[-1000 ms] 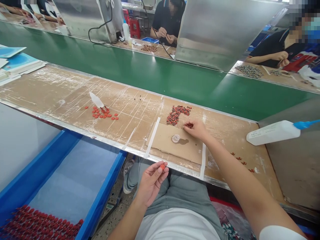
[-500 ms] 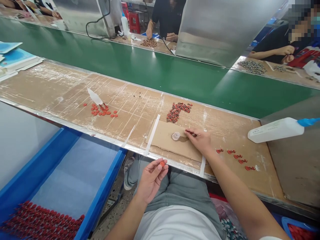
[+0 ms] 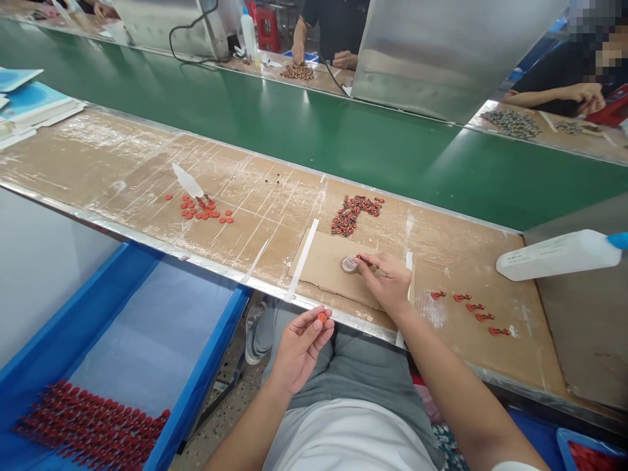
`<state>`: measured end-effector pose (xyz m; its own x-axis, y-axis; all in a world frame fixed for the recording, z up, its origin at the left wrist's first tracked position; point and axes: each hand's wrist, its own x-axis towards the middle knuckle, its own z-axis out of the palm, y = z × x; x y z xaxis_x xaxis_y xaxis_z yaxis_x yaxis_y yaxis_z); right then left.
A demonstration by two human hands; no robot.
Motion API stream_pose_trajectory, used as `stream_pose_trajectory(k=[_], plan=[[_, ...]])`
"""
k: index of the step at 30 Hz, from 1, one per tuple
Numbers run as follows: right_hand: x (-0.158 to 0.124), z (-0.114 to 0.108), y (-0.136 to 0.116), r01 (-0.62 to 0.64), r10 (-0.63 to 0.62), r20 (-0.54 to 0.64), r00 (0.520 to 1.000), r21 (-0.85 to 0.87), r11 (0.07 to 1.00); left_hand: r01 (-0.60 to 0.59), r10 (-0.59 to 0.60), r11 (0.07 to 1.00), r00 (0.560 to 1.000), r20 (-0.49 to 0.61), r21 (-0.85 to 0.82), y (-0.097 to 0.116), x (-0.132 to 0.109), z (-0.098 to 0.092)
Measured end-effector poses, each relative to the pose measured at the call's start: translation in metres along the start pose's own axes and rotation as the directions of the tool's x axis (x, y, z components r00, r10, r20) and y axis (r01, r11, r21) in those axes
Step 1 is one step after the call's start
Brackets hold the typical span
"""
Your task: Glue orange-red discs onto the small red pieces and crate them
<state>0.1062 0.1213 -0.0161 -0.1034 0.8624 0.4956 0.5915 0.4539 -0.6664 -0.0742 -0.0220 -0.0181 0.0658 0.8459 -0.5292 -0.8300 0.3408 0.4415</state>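
Note:
My left hand [image 3: 305, 340] pinches a small round red disc [image 3: 322, 317] just in front of the table's near edge. Over a cardboard piece [image 3: 324, 256], my right hand [image 3: 385, 278] has its fingers closed on a small dark red figure, mostly hidden, at the rim of a small round clear cup [image 3: 349, 263]. Behind the cup lies a pile of small red and black figures [image 3: 350, 214]. Several figures on red bases [image 3: 475, 307] lie to the right. More red discs [image 3: 199, 209] are at the left, beside a white pointed tool [image 3: 187, 180].
A white bottle with a blue tip [image 3: 559, 255] lies at the right. A blue bin [image 3: 206, 340] at the lower left holds rows of red pieces [image 3: 93, 422]. Beyond the green belt [image 3: 275, 127], people work with small parts beside metal panels.
My right hand has moved left, bringing the small figure to the cup's rim. The left hand keeps holding the red disc. The camera view has shifted slightly.

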Motion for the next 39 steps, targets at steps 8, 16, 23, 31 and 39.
stream_pose_trajectory(k=[8, 16, 23, 31, 39], plan=[[0.0, 0.002, 0.006, 0.019, -0.015, 0.076, 0.997, -0.05, 0.999, 0.005, -0.005, 1.0, 1.0, 0.021, 0.006, 0.001, 0.001, -0.002], [0.001, 0.003, 0.006, 0.081, -0.08, 0.07, 0.994, -0.019, 0.997, -0.006, 0.006, 1.0, 1.0, 0.01, -0.001, 0.002, 0.001, -0.002], [0.003, 0.002, 0.004, 0.044, -0.035, 0.133, 0.991, -0.065, 0.997, -0.018, 0.018, 1.0, 1.0, -0.013, -0.013, 0.003, 0.002, 0.0], [0.004, 0.001, -0.002, 0.028, -0.026, 0.084, 0.996, -0.021, 0.999, -0.058, 0.058, 0.998, 0.998, -0.016, -0.026, 0.004, 0.004, 0.003], [0.004, -0.002, -0.023, -0.41, 0.497, 0.01, 0.868, 0.58, 0.704, -0.161, 0.161, 0.986, 0.987, -0.014, -0.032, 0.005, 0.013, 0.026]])
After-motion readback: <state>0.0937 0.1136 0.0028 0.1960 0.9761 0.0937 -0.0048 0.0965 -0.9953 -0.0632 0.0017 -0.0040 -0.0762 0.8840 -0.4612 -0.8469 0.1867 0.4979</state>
